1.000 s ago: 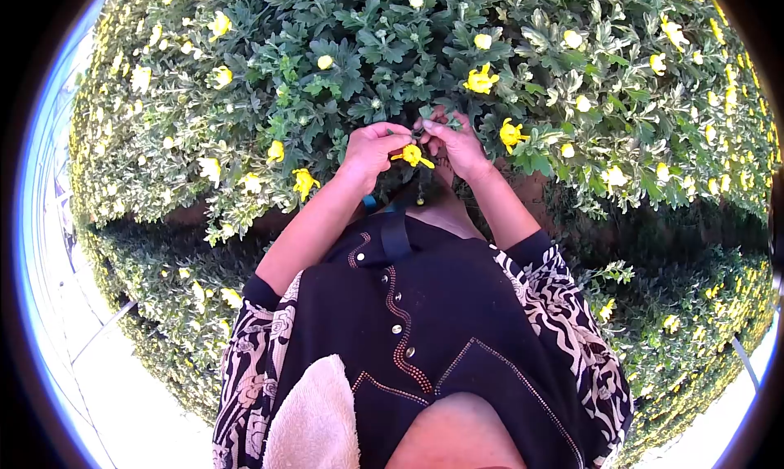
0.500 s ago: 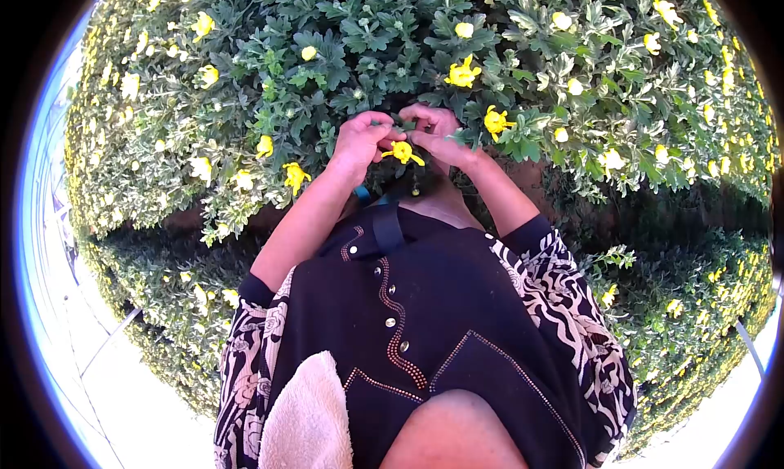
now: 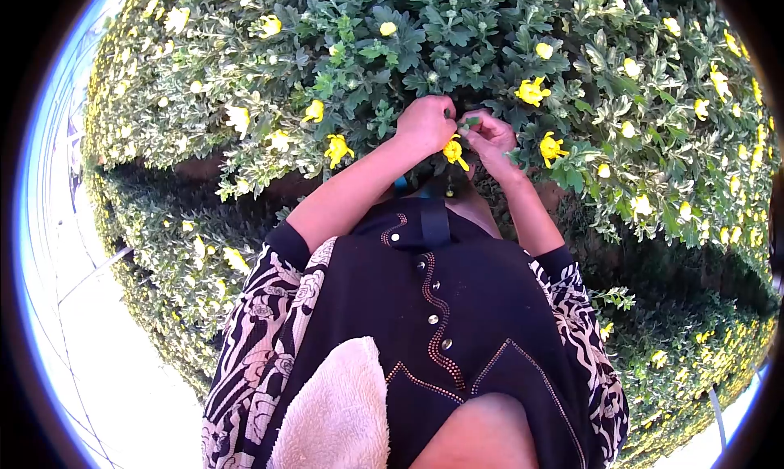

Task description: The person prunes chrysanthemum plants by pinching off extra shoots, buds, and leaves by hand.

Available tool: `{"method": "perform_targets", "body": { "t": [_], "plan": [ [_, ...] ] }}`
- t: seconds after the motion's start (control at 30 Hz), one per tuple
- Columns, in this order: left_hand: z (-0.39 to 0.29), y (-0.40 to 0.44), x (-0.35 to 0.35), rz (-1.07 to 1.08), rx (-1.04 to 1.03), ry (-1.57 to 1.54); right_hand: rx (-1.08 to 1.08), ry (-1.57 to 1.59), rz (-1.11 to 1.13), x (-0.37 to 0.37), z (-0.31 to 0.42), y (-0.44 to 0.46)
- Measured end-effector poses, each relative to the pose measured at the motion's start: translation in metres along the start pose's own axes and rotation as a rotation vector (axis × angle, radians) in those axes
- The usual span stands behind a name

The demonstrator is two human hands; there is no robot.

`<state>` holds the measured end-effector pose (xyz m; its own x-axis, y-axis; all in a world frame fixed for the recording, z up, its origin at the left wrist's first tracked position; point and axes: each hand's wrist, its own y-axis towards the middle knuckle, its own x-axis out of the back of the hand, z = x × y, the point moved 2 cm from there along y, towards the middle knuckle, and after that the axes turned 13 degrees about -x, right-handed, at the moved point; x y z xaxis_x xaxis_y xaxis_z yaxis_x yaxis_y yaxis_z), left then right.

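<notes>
My left hand (image 3: 426, 126) is closed among the green stems, its fingers curled beside a yellow flower (image 3: 455, 151) that hangs just below them. Close on its right, my right hand (image 3: 492, 134) pinches a small green leaf or stem (image 3: 469, 124) between thumb and fingers. What the left fingers grip is hidden behind the hand. Other yellow flowers stand nearby, one (image 3: 337, 150) to the left and one (image 3: 552, 148) to the right.
Dense leafy plants (image 3: 367, 53) with yellow blooms and pale buds fill the view ahead. More plant rows (image 3: 678, 363) lie to both sides, past a dark gap. A pale towel (image 3: 339, 412) hangs over my dark top (image 3: 367, 306).
The view has shifted, so plants and hands appear farther right. My left hand has turned over at the stems, and my right hand has parted slightly from it, with a green piece between its fingers.
</notes>
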<state>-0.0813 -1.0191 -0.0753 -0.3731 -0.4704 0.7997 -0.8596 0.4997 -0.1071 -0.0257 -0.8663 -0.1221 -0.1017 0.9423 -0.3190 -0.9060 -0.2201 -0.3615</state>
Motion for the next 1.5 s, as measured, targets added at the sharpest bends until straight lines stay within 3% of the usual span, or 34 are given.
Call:
{"method": "perform_targets", "body": {
  "t": [0.13,0.2,0.23,0.33,0.4,0.47,0.53,0.6,0.67,0.73,0.8,0.83,0.93,1.0,1.03,1.1,1.17,1.2,1.37,1.4,1.47,1.5],
  "plan": [
    [0.013,-0.005,0.003,0.222,0.263,-0.15,-0.082,0.142,-0.067,0.016,-0.013,0.0],
    [0.0,-0.019,0.014,0.09,0.25,-0.643,0.032,-0.06,-0.065,0.013,0.013,-0.01],
    [-0.003,-0.026,0.02,0.102,0.151,-0.586,-0.04,-0.26,-0.058,0.013,0.028,-0.016],
    [-0.014,-0.05,0.046,0.249,0.174,-0.731,-0.223,-0.221,0.04,0.014,0.035,-0.02],
    [-0.007,-0.065,0.063,0.294,0.157,-0.701,-0.177,-0.303,0.043,0.01,0.038,-0.01],
    [-0.003,-0.074,0.084,0.256,-0.039,-0.523,-0.131,-0.435,0.128,-0.013,0.057,0.001],
    [-0.003,-0.078,0.108,0.215,-0.037,-0.61,-0.107,-0.354,0.083,-0.043,0.058,0.016],
    [0.001,-0.082,0.131,0.043,-0.081,-0.769,0.067,-0.379,0.044,-0.071,0.076,0.036],
    [0.008,-0.081,0.158,0.022,-0.058,-0.788,-0.093,-0.454,-0.148,-0.088,0.091,0.058],
    [0.027,-0.083,0.17,-0.103,-0.067,-0.851,-0.221,-0.741,-0.321,-0.102,0.109,0.076],
    [0.039,-0.085,0.184,-0.119,-0.08,-0.876,-0.043,-1.255,-0.645,-0.117,0.112,0.098],
    [0.047,-0.088,0.188,-0.127,-0.057,-0.91,-0.045,-1.26,-0.658,-0.127,0.116,0.104],
    [0.069,-0.099,0.195,-0.103,0.011,-0.976,-0.071,-1.176,-0.822,-0.137,0.122,0.126],
    [0.082,-0.104,0.2,-0.087,0.005,-0.957,0.028,-1.04,-0.958,-0.117,0.098,0.145],
    [0.087,-0.106,0.204,-0.094,0.024,-0.961,-0.051,-0.884,-0.946,-0.111,0.094,0.147],
    [0.099,-0.108,0.208,-0.114,0.036,-0.979,0.055,-0.622,-0.862,-0.077,0.057,0.168],
    [0.11,-0.105,0.211,-0.178,0.021,-1.025,-0.082,-0.037,-0.718,-0.109,0.087,0.139],
    [0.113,-0.102,0.212,-0.178,0.017,-1.033,-0.117,-0.043,-0.683,-0.077,0.057,0.16],
    [0.116,-0.084,0.222,-0.323,0.032,-1.113,-0.299,-0.143,-0.73,-0.098,0.098,0.145],
    [0.117,-0.079,0.223,-0.38,0.035,-1.098,-0.306,-0.142,-0.728,-0.093,0.098,0.147],
    [0.124,-0.067,0.222,-0.383,0.035,-1.029,-0.301,-0.258,-0.522,-0.094,0.105,0.151],
    [0.127,-0.059,0.219,-0.397,-0.068,-0.879,-0.227,-0.231,-0.588,-0.095,0.104,0.15]
  ]
}}
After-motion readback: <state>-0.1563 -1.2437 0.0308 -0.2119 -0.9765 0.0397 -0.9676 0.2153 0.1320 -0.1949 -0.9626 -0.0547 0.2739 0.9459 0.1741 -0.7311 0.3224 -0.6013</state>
